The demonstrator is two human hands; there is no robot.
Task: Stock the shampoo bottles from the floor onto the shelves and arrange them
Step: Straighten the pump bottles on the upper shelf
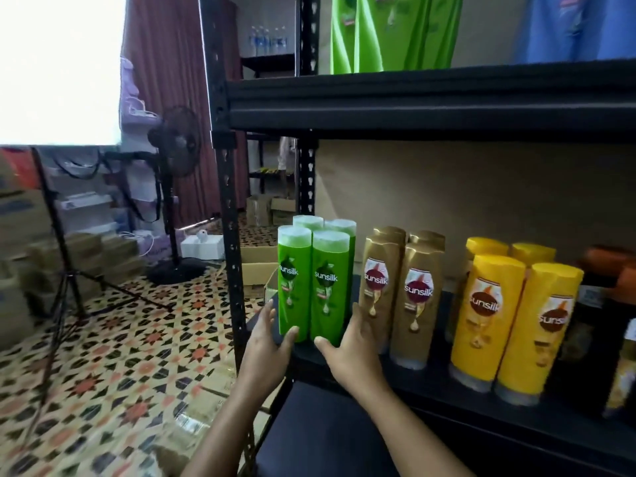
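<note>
Several green shampoo bottles [311, 280] stand upright in a tight cluster at the left end of the black shelf [430, 404]. My left hand [268, 339] cups the cluster's left side, thumb against the front left bottle. My right hand [351, 342] cups the right side, thumb at the base of the front right bottle, fingers reaching between the green and gold bottles. Gold bottles [399, 290] stand just to the right, then yellow bottles [509, 318]. Dark bottles with orange caps [612, 304] are at the far right edge.
An upper shelf [430, 101] holds large green [385, 29] and blue [578, 25] bottles. The black rack post [227, 215] stands left of my hands. Open cardboard boxes [258, 266] sit on the patterned floor behind it, with a standing fan [175, 146] and tripod [65, 270] further left.
</note>
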